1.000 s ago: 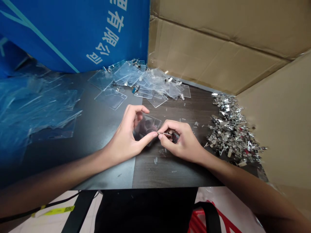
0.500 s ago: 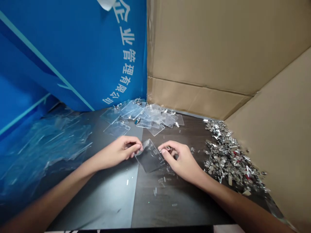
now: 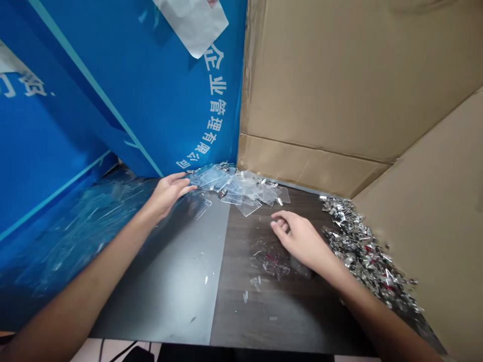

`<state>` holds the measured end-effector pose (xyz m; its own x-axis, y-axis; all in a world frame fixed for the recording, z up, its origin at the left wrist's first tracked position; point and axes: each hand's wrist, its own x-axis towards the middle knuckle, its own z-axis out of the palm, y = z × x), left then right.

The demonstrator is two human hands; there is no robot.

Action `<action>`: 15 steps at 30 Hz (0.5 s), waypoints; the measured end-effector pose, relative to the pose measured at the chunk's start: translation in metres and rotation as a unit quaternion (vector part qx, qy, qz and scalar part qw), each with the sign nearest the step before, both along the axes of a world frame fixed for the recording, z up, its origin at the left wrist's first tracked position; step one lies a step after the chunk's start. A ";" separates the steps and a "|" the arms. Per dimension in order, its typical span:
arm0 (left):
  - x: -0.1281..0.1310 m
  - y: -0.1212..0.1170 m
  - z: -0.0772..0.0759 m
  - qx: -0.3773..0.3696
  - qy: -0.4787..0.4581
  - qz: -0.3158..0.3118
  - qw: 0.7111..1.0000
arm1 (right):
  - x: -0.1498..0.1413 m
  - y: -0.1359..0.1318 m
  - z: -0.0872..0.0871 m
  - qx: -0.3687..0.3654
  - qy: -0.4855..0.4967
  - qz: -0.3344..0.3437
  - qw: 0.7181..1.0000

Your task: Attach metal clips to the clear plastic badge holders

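My left hand (image 3: 169,193) reaches to the left end of a heap of clear plastic badge holders (image 3: 241,186) at the back of the dark table (image 3: 177,281). Its fingers are stretched out and hold nothing. One clear holder (image 3: 198,203) lies flat on the table just beside the fingertips. My right hand (image 3: 298,235) hovers low over the table's middle with loosely curled, separated fingers and nothing in them. It sits just left of a pile of small shiny metal clips (image 3: 362,251).
Small clear scraps and a few clips (image 3: 269,265) are scattered in front of my right hand. Crumpled clear plastic bags (image 3: 75,231) cover the table's left side. A blue printed board (image 3: 113,100) and cardboard walls (image 3: 339,90) close off the back and right.
Both hands held one clear holder, the right pinching a clip at its edge. My left hand has carried the holder to the back heap and let go. My right hand has released the clip.
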<state>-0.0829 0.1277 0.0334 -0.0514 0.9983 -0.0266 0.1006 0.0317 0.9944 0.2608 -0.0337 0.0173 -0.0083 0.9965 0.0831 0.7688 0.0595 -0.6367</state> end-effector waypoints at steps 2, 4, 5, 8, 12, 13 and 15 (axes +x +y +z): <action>-0.013 0.004 0.000 0.005 0.075 -0.002 0.997 | 0.022 0.000 0.009 -0.027 -0.149 -0.022 0.988; -0.029 0.009 0.001 0.013 0.145 -0.015 0.989 | 0.046 0.000 0.014 -0.068 -0.256 -0.037 0.964; -0.038 0.012 0.002 0.021 0.177 -0.022 0.984 | 0.058 0.000 0.014 -0.087 -0.294 -0.055 0.950; -0.070 0.021 0.003 0.063 0.252 -0.020 0.965 | 0.087 0.003 0.012 -0.145 -0.339 -0.089 0.925; -0.113 0.034 -0.004 0.117 0.287 -0.005 0.951 | 0.107 0.013 0.005 -0.209 -0.316 -0.054 0.924; -0.120 0.037 -0.007 0.129 0.284 -0.014 0.950 | 0.109 0.015 0.004 -0.211 -0.318 -0.054 0.923; -0.130 0.040 -0.015 0.162 0.259 -0.049 0.951 | 0.112 0.020 0.001 -0.208 -0.328 -0.057 0.920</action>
